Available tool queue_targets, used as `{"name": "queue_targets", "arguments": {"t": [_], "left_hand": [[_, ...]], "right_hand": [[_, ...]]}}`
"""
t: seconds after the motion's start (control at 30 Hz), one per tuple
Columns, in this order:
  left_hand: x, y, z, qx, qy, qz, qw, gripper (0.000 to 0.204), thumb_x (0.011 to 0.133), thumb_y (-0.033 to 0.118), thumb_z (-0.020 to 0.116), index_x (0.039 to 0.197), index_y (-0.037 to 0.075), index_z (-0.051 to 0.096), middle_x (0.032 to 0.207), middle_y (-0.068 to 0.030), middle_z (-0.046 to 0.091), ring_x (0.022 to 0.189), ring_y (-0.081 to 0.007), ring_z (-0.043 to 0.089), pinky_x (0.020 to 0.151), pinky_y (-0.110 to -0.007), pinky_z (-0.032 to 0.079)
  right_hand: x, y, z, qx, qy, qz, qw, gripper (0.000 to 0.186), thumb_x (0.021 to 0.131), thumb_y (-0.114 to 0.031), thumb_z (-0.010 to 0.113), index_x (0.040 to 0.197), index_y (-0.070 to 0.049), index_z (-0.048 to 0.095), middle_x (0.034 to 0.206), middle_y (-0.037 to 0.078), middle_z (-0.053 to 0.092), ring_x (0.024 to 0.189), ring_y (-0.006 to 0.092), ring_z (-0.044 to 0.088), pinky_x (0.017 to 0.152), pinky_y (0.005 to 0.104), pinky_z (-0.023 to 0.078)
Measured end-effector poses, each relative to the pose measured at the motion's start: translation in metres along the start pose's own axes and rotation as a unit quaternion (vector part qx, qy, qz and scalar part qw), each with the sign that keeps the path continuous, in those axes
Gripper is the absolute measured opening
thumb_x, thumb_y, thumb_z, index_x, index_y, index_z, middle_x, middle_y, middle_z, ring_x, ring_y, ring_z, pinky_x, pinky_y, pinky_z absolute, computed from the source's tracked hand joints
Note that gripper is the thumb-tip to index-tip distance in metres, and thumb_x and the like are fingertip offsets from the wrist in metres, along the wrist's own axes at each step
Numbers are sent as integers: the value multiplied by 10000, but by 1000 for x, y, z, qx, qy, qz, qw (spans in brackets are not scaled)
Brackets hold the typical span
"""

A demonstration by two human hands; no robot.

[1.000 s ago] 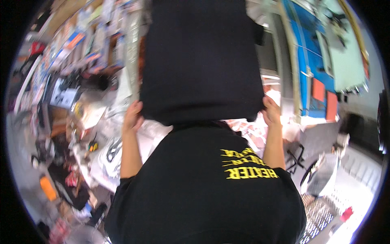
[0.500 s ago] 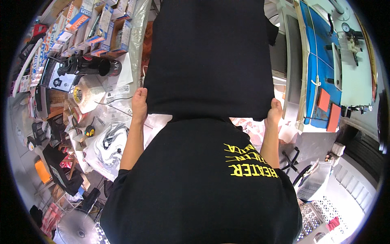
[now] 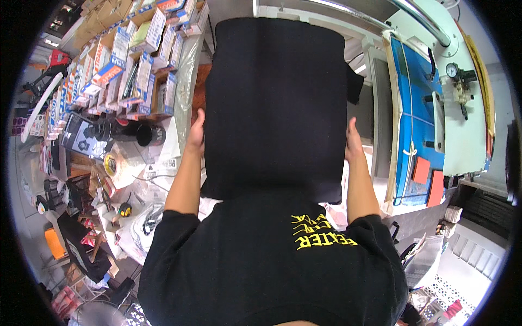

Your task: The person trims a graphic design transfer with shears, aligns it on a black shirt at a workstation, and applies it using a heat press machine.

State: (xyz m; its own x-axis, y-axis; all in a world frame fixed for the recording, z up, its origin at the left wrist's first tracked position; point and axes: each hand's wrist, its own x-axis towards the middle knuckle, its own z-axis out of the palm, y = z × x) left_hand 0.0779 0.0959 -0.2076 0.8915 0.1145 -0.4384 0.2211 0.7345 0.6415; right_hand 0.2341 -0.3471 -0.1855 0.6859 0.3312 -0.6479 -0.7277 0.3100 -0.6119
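Observation:
A black T-shirt (image 3: 277,103) lies spread in front of me over a flat, board-like shape, its rounded far edge in view and a sleeve sticking out at the far right. My left hand (image 3: 196,133) is at the cloth's left edge, thumb pointing up and fingers curled partly out of sight behind the side. On the opposite edge my right hand (image 3: 353,142) grips in the same way, its fingers mostly hidden under the cloth. The near hem reaches my own black shirt.
To the left, cardboard boxes (image 3: 111,70) crowd a table beside a dark cylindrical device (image 3: 128,132), a tape roll (image 3: 110,164) and a tape measure (image 3: 125,209). At right stands a machine with a blue panel (image 3: 416,108), a metal bar (image 3: 421,22) and a pressure gauge (image 3: 451,69).
Both hands have moved from the hem corners farther up along the sides, and closer together. The T-shirt has come nearer to me, its far edge now showing. My thumbs are raised.

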Motion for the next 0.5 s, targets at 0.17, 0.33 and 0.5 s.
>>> {"name": "queue_targets", "arguments": {"t": [0.17,0.33,0.5], "left_hand": [[133,45,-7,215,159,127,955,641,1047,506,358,1295,-45,573,1255,-161,632,1124,-267,609,979,-348,460],[198,59,-24,521,391,188,735,511,1042,368,431,1026,-84,669,870,-251,697,895,-356,676,841,-434,495],[225,86,-26,494,329,138,793,558,1012,454,450,1013,-46,697,878,-245,695,921,-336,677,873,-396,495]], "right_hand": [[108,-82,49,-179,147,-130,964,721,1013,-551,422,1373,70,487,1386,219,535,1266,303,525,1065,414,402],[175,-123,25,-534,417,-206,706,647,1000,-466,480,1089,156,632,1177,341,621,1173,440,582,987,451,447],[159,-163,59,-687,363,-202,596,602,942,-504,557,1188,38,643,1189,263,648,1042,401,648,903,469,503]]}}
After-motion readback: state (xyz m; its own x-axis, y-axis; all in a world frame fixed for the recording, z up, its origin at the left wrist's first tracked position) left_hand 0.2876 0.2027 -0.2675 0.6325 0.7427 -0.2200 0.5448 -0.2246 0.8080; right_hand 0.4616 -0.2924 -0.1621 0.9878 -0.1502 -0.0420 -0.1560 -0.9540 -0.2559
